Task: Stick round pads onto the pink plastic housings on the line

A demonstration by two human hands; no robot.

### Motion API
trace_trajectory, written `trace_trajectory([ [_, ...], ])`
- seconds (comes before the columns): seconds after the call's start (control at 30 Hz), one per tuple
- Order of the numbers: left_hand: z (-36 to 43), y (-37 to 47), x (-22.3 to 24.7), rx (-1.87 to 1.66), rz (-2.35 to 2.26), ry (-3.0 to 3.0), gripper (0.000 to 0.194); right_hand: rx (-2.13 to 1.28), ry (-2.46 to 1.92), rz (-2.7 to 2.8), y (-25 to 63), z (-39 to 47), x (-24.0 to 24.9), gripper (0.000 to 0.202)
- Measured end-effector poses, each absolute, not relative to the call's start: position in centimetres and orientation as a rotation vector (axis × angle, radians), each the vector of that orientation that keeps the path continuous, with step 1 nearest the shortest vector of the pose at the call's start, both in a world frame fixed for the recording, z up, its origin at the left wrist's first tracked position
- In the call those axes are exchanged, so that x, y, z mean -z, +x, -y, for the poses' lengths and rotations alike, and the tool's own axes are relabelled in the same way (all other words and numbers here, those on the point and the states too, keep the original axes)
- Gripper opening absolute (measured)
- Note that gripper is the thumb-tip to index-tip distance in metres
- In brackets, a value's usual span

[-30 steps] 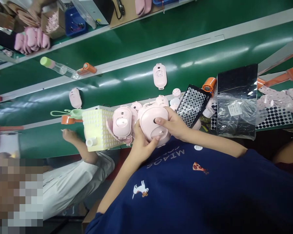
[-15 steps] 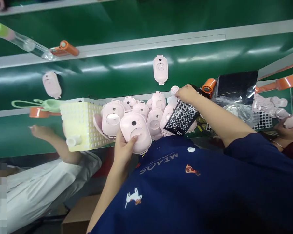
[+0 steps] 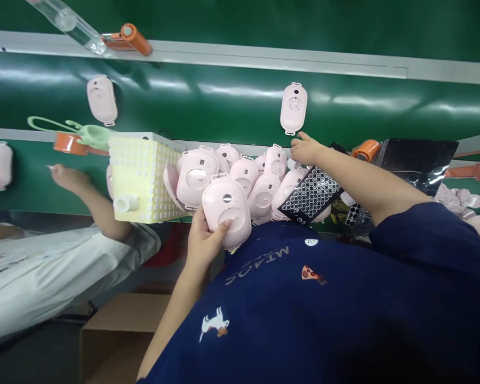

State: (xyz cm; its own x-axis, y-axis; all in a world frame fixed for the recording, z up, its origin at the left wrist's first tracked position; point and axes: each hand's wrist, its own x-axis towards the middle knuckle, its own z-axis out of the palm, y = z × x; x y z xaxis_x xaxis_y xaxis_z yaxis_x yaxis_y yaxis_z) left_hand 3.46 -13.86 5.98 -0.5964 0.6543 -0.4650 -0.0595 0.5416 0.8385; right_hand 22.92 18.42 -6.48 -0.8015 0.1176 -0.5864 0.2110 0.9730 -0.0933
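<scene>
My left hand [image 3: 204, 237] grips a pale pink plastic housing [image 3: 226, 208], thumb laid over its round recess. The housing is tilted toward me and has a dark, shiny round spot near its top. Just past the edge of the pile, my right hand [image 3: 307, 150] has its fingers a little apart, and nothing shows in them. Below that hand lies a black sheet with rows of clear round dots [image 3: 312, 193], resting on several more pink housings [image 3: 264, 196]. A pale disc [image 3: 292, 163] is partly hidden under the right hand.
A yellow box studded with white dots [image 3: 134, 160] stands left of the pile. One pink housing [image 3: 293, 108] lies on the green belt, another [image 3: 102, 100] farther left. A co-worker's hand [image 3: 66, 177] is beyond the box. Orange tape dispensers and black bags [image 3: 416, 160] sit at right.
The small pink disc pinched in my right hand is no longer seen there, and those fingers have spread. My view has shifted. My left hand still holds the housing.
</scene>
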Motion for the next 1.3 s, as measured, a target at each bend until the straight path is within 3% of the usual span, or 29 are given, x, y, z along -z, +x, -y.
trace_trajectory([
  [0.27, 13.3, 4.1, -5.5, -1.134, -1.898, 0.392, 0.087, 0.328, 0.429, -2.292, 23.1, -18.6, 5.4, 0.011],
  [0.53, 12.4, 4.8, -4.8, -1.132, -1.785, 0.400, 0.083, 0.342, 0.759, -2.243, 24.2, -19.3, 4.2, 0.025],
  [0.7, 11.8, 5.4, -4.0, -1.251, -1.735, 0.290, 0.083, 0.354, 0.992, -2.242, 24.5, -19.6, 0.9, 0.027],
  [0.83, 11.0, 6.2, -4.3, -1.272, -1.647, 0.224, 0.078, 0.895, 1.157, -2.548, 23.8, -15.0, -4.6, 0.022],
  [0.93, 10.2, 7.0, -5.1, -1.357, -1.543, 0.201, 0.070, 1.373, 0.872, -2.898, 23.0, -9.6, -7.7, 0.018],
  [1.03, 9.5, 7.8, -6.3, -1.442, -1.407, 0.230, 0.061, 1.569, 0.353, -3.018, 23.0, -5.9, -8.4, 0.016],
  [1.13, 9.3, 8.2, -7.3, -1.446, -1.368, 0.288, 0.061, 1.485, 0.070, -3.024, 24.1, -4.9, -7.8, 0.019],
  [1.3, 9.4, 8.3, -8.2, -1.388, -1.361, 0.364, 0.066, 1.021, 0.022, -3.174, 26.5, -4.2, -7.5, 0.055],
])
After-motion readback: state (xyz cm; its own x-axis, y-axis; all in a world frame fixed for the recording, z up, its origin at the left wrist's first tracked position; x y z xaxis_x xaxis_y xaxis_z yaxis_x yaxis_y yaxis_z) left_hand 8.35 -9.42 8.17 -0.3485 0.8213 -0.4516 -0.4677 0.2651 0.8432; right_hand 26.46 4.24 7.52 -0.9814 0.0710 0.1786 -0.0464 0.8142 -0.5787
